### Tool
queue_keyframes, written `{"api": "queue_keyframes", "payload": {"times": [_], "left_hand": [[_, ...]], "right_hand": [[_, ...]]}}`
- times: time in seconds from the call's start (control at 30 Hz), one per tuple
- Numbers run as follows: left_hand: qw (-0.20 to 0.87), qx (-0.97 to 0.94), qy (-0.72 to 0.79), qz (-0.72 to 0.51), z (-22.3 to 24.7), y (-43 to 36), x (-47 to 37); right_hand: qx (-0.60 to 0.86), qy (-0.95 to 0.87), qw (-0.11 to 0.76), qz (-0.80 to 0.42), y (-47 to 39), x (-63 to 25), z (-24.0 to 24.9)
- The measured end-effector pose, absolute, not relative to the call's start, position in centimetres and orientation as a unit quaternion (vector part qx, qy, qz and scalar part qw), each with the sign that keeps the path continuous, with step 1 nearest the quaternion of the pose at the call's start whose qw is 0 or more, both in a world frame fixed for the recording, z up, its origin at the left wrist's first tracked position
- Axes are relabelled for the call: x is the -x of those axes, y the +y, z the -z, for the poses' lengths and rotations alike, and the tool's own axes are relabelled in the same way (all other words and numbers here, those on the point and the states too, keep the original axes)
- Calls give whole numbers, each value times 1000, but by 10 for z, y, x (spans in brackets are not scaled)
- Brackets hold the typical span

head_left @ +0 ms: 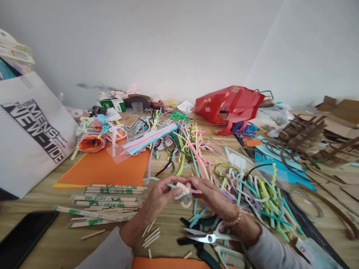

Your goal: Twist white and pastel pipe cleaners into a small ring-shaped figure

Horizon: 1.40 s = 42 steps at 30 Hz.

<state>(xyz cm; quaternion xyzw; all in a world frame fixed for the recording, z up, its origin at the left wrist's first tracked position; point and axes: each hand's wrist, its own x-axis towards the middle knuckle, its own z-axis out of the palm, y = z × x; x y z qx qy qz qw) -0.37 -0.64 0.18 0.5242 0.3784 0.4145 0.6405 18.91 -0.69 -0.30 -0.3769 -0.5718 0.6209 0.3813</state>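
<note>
Near the middle of the table, my left hand (161, 196) and my right hand (210, 196) meet around a small fuzzy pipe-cleaner figure (183, 191). It is cream-coloured on top, with grey and a white loop below and a pink strand at its right. The left fingers and thumb pinch it from the left. My right fingers are bent over its right side, partly hiding it. A pale blue pipe cleaner sticks out by the left fingers. Below the right wrist lie white-handled scissors (211, 238) and dark-handled pliers (200, 248).
Wrapped chopsticks (109, 201), a black phone (26, 237) and orange sheets (112, 168) are on the left. Loose pipe cleaners (252, 192) spread right. A red bag (227, 102) stands behind, a white bag (33, 138) at far left, and brown woven baskets (304, 130) at right.
</note>
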Motion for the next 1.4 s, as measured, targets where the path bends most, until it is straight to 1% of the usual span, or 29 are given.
{"api": "queue_keyframes", "payload": {"times": [0.27,0.43,0.57,0.73,0.83,0.9,1.0,1.1,1.17,1.27,1.4], "left_hand": [[638,-508,412,-406,-4,-8,2],[635,-511,388,-431,9,-2,6],[640,-480,405,-444,17,1,6],[662,-477,433,-383,14,-4,3],[650,-493,428,-388,9,-6,2],[606,-526,427,-417,6,-6,3],[510,-600,428,-443,1,-8,3],[434,-674,416,-430,0,-10,2],[410,-707,407,-409,0,-12,1],[413,-730,395,-374,1,-13,-1],[431,-723,394,-370,3,-12,-1]], "right_hand": [[332,-457,359,-743,-7,-185,-8],[307,-420,379,-765,-6,-187,-6],[294,-417,390,-767,-6,-189,-7],[302,-434,415,-740,-4,-190,-3],[311,-452,431,-716,-3,-190,1],[327,-474,429,-696,-4,-190,0],[353,-527,413,-654,-8,-188,-5],[354,-585,397,-612,-12,-186,-9],[355,-621,390,-580,-14,-185,-10],[370,-661,376,-534,-17,-184,-10],[381,-667,372,-521,-16,-184,-7]]}}
